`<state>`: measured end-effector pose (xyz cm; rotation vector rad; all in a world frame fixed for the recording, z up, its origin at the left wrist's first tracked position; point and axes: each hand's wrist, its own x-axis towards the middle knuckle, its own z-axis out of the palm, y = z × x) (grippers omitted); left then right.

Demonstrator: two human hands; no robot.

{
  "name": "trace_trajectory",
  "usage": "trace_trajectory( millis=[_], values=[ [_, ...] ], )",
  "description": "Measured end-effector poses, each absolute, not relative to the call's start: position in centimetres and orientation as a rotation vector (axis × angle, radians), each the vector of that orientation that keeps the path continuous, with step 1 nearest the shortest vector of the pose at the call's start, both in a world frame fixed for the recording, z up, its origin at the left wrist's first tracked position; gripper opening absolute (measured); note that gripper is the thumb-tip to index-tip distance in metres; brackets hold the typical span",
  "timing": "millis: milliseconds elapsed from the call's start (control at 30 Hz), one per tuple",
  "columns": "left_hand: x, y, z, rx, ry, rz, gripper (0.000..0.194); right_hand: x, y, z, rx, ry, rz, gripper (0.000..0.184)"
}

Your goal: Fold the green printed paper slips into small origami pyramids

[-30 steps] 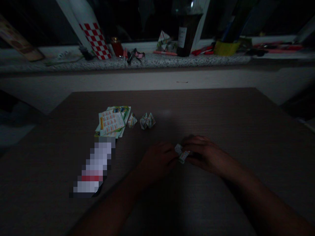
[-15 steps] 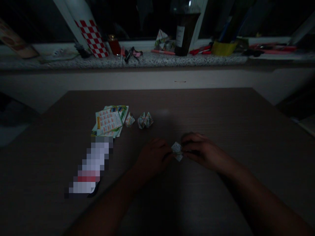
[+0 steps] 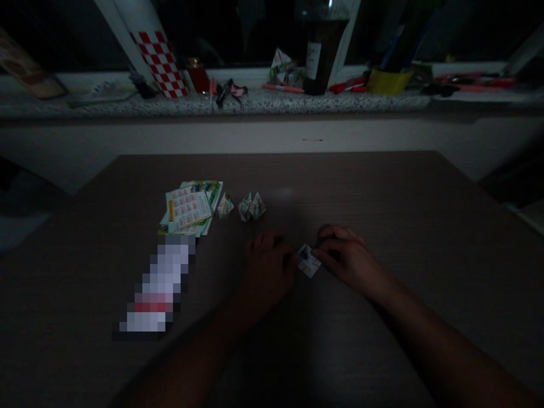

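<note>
A small folded paper square (image 3: 309,264), printed in colour, is turned cornerwise between my hands near the middle of the table. My right hand (image 3: 344,249) pinches its upper right side between thumb and fingers. At its left corner is my left hand (image 3: 268,263), thumb and forefinger closed on the edge, though shadow hides part of the grip. Farther back stand folded paper pieces: one single piece (image 3: 225,206) and a pointed pair (image 3: 251,207) close together. Beside them lies a stack of printed paper sheets (image 3: 189,208).
A blurred-out bright device (image 3: 155,283) lies left of my left forearm. Behind the table (image 3: 361,187), a granite sill (image 3: 263,105) carries a red-checkered container (image 3: 164,65), a dark bottle (image 3: 318,59), a yellow holder (image 3: 389,81) and small items. The room is dim.
The paper's visible face has changed from a pale, text-covered one with a crease to a flat, coloured print. My hands have shifted slightly around it; the other folded pieces have stayed put.
</note>
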<state>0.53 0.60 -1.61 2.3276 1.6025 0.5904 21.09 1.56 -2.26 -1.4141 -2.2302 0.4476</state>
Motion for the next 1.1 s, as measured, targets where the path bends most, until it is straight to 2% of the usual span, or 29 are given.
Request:
trace_trajectory(
  millis=[233, 667, 1100],
  values=[
    [1.4, 0.4, -1.7, 2.419, 1.685, 0.557, 0.024, 20.1, 1.3, -2.1, -1.553, -2.215, 0.370, 0.020],
    [2.2, 0.7, -1.7, 2.492, 1.788, 0.434, 0.022, 19.3, 1.1, -1.6, -1.705, -2.190, 0.353, 0.021],
    [2.4, 0.9, -1.3, 2.549, 1.792, 0.336, 0.027, 19.5, 1.1, -1.8, -1.659, -2.166, 0.343, 0.022]
  ],
)
